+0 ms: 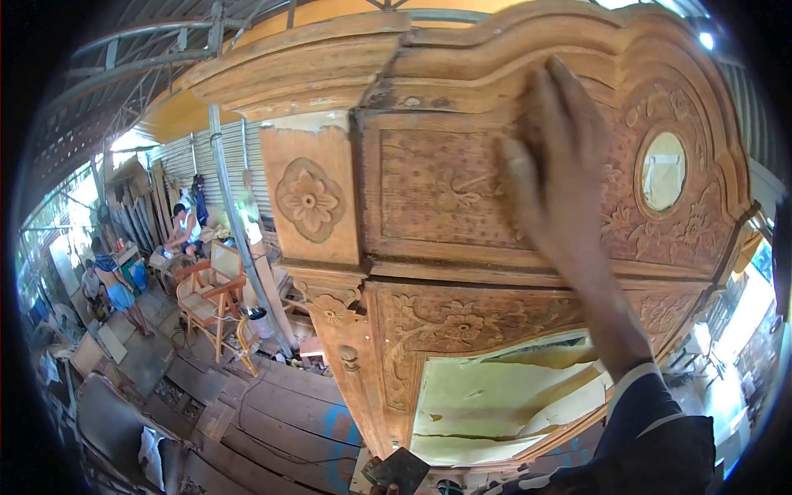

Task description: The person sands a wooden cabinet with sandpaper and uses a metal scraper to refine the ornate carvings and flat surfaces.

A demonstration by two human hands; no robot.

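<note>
A large carved wooden cabinet piece (322, 272) fills the view, with flower reliefs, curved top moulding and an oval opening. My right hand (561, 165) is raised against its upper front, just below the moulding. Motion smears the fingers; they point upward with the thumb to the left, and a brownish blur lies between them. What the hand presses there cannot be made out. At the bottom edge, fingertips of my left hand (383, 490) show, closed on a dark flat square piece (399, 471). The rest of that hand is out of view.
Pale torn sheeting (495, 404) shows in the cabinet's lower opening. A wooden armchair (213, 297) and a metal post (227, 181) stand to the left. Two people, one seated (186, 229) and one standing (120, 280), are farther back. Wooden planks (280, 421) form the floor.
</note>
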